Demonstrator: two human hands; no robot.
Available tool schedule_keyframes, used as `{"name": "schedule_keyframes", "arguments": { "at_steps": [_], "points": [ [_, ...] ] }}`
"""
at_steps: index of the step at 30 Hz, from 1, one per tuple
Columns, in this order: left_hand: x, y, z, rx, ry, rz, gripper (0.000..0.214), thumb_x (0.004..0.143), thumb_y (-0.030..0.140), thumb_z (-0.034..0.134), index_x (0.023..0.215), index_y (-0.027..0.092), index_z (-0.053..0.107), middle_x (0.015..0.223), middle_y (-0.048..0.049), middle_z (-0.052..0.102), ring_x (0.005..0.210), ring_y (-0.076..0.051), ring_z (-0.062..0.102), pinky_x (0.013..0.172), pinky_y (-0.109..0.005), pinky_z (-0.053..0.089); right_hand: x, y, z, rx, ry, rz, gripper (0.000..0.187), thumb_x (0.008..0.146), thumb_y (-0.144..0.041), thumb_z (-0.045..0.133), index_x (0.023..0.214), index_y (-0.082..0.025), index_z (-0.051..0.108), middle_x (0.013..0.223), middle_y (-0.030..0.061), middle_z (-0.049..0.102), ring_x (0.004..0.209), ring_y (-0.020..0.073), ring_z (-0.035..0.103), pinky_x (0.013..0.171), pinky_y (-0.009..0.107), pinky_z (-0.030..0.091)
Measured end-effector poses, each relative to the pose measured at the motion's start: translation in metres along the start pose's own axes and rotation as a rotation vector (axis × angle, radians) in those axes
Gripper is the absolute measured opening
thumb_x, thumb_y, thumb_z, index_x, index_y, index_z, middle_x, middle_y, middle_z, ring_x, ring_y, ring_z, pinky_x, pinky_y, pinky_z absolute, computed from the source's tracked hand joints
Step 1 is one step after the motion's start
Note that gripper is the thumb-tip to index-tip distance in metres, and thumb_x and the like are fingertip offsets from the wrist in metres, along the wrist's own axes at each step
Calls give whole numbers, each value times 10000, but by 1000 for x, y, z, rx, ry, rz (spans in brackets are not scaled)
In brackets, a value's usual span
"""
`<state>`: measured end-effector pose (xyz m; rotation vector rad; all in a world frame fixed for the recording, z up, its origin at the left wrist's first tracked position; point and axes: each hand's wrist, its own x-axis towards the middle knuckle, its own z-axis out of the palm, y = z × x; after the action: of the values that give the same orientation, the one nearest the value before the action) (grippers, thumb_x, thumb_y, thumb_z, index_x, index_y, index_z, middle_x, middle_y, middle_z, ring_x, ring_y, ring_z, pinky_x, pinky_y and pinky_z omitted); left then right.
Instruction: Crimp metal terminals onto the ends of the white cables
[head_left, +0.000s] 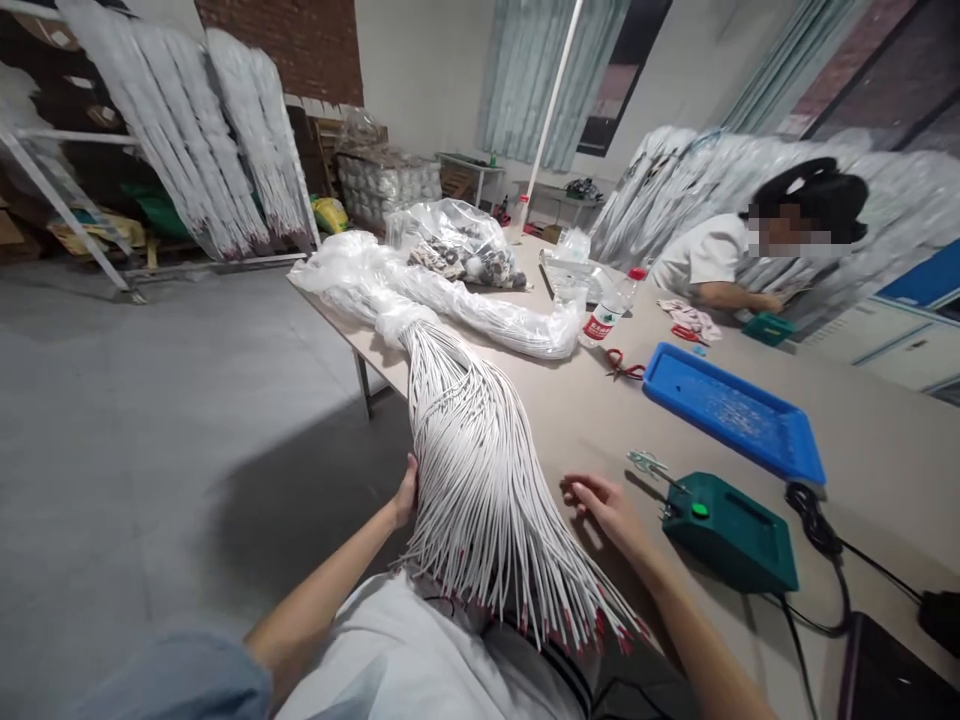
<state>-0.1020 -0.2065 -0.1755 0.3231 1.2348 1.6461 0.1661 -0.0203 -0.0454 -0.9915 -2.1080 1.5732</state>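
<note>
A thick bundle of white wires [480, 440] hangs over the table's near edge and fans out toward my lap, with red tips on many ends. My left hand [407, 492] is against the bundle's left side, thumb up, its other fingers mostly hidden behind the wires. To the right of the bundle, my right hand [600, 505] hovers at the table with loosely bent fingers apart and nothing in them. Clear plastic wrap [401, 322] surrounds the bundle's upper part. Just right of my right hand stands a green machine [727, 530] with a green button and a metal piece sticking out in front.
A blue tray [735, 410], red-handled cutters [624, 366] and a water bottle [606, 312] are on the table [570, 420]. Behind lie another wrapped bundle [502, 315] and a plastic bag [457, 240]. A black cable [814, 515] runs at right. A co-worker [705, 260] sits across.
</note>
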Motion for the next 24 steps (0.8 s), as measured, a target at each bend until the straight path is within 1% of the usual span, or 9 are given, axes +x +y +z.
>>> {"name": "schedule_keyframes", "arguments": {
  "at_steps": [2,6,9,12,15,17,19,21,24],
  "points": [
    [-11,-6,-2,-13,-44,-59,717,833,708,181,1010,199,655,1116,-118,667,1182,-295,538,1027,-420,389,-5,-6,7,-75,-71,-39,384,808,-479,542,1002,-158,628,971,98,646,771,186,617,593,284,518],
    [-31,7,-8,2,-115,-185,693,791,716,360,1140,182,628,1223,-137,615,1222,-318,501,1061,-467,347,-15,-20,17,-173,-167,-159,339,850,-432,504,1065,-198,623,1052,86,653,942,230,614,828,370,514],
    [-44,14,-7,49,-42,-327,646,795,655,457,1199,173,603,1280,-138,575,1294,-299,425,1104,-438,289,-20,-24,22,-163,-153,-210,325,846,-403,515,1069,-191,621,1043,92,663,950,244,619,865,391,499],
    [-57,15,3,104,40,-349,607,820,610,467,1252,196,568,1320,-111,545,1337,-269,365,1126,-397,259,-22,-22,24,-151,-99,-220,302,826,-376,540,1029,-174,637,1004,96,676,912,244,632,846,391,504],
    [-72,23,26,58,15,-364,576,848,592,428,1191,167,611,1249,-111,603,1269,-289,457,1091,-412,329,-23,-19,24,-126,-90,-206,317,814,-367,556,1038,-161,644,1000,95,681,891,235,637,825,378,508],
    [-84,33,52,-39,-58,-403,597,850,605,404,1151,144,633,1171,-124,649,1193,-317,529,1037,-450,393,-23,-20,23,-113,-110,-195,331,817,-370,554,1058,-161,644,1030,95,678,907,231,633,839,375,500],
    [-95,41,82,-172,-141,-428,658,826,632,426,1176,107,613,1144,-152,657,1149,-339,560,997,-472,431,-24,-22,20,-96,-130,-180,340,823,-379,549,1073,-168,643,1076,97,668,951,232,623,882,386,482],
    [-103,42,109,-251,-127,-455,679,798,628,487,1177,76,603,1131,-168,659,1111,-333,587,979,-452,455,-25,-24,19,-52,-149,-145,357,839,-394,524,1097,-171,632,1124,104,652,996,236,611,894,392,480],
    [-110,30,133,-184,14,-464,610,788,589,546,1156,108,617,1116,-147,671,1077,-317,611,954,-429,478,-24,-21,19,18,-171,-98,378,864,-412,477,1131,-180,612,1174,105,625,1010,230,603,824,361,513]
  ]
}}
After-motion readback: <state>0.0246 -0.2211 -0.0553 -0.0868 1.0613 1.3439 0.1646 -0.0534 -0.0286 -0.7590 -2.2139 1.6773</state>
